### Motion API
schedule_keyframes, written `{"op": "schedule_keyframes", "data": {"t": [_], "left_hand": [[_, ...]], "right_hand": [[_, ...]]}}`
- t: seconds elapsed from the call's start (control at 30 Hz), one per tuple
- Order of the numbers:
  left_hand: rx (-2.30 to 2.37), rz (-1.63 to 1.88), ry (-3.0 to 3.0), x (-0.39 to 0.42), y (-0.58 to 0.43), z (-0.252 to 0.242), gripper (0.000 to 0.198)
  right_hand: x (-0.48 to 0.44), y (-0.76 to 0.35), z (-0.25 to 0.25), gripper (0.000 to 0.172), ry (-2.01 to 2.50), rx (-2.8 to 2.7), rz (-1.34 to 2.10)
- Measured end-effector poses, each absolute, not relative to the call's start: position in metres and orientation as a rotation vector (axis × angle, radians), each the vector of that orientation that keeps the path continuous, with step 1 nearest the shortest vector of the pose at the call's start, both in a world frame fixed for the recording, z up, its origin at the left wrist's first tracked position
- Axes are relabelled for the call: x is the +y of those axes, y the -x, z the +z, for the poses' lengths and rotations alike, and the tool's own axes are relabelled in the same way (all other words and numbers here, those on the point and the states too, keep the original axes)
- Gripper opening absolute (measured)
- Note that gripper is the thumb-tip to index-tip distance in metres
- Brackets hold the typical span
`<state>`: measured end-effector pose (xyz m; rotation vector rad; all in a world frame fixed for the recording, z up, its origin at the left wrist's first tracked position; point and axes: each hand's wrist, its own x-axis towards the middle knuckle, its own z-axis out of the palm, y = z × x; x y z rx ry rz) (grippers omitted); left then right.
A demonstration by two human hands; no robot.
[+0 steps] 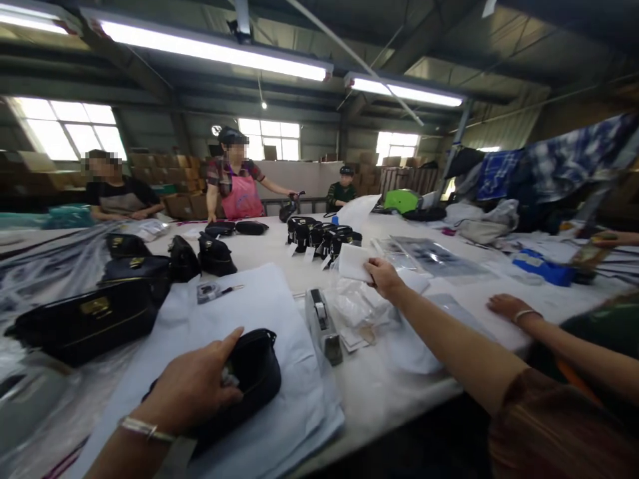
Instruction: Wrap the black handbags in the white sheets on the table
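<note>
My left hand (197, 379) is on a small black bag (257, 372) lying on white sheets of paper (269, 299). Its index finger stretches along the bag's top while the thumb and the other fingers grip the near side; a bit of whitish material shows by the thumb. Reaching forward, my right hand (384, 278) pinches a folded white paper (354, 261) between thumb and fingers. Below that paper lies crumpled clear plastic (359, 299). A grey tape dispenser (323, 326) stands between my two hands.
Larger black bags (90, 313) line the left side. Several small black bags with tags (324, 236) stand mid-table. Flat plastic sleeves (434, 256) and a blue item (544, 266) lie right. A co-worker's hand (512, 307) rests at the near right edge; other people work across the table.
</note>
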<state>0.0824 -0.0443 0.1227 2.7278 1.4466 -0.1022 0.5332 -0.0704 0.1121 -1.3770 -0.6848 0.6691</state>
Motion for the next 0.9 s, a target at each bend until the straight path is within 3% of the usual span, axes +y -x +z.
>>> {"op": "schedule_keyframes", "data": {"t": [0.17, 0.27, 0.47, 0.63, 0.73, 0.9], "left_hand": [[1.427, -0.023, -2.830, -0.049, -0.085, 0.127, 0.053], [1.471, 0.010, -2.850, -0.053, -0.078, 0.131, 0.040], [1.783, 0.224, -2.789, -0.070, -0.018, 0.174, 0.049], [2.195, 0.384, -2.678, -0.071, 0.035, 0.206, 0.062], [2.296, 0.393, -2.642, -0.062, 0.048, 0.207, 0.068], [2.300, 0.393, -2.597, -0.041, 0.041, 0.200, 0.070]], "right_hand": [[-0.052, -0.447, 0.095, 0.039, 1.188, -0.819, 0.967], [-0.036, -0.402, 0.079, 0.041, 1.204, -0.989, 0.946], [-0.009, -0.342, 0.055, 0.025, 1.435, -1.472, 0.296], [-0.001, -0.285, 0.036, 0.031, 1.359, -2.030, -0.127], [-0.005, -0.249, 0.010, 0.034, 1.380, -2.304, -0.197], [-0.016, -0.221, -0.038, 0.032, 1.494, -2.608, 0.060]]}}
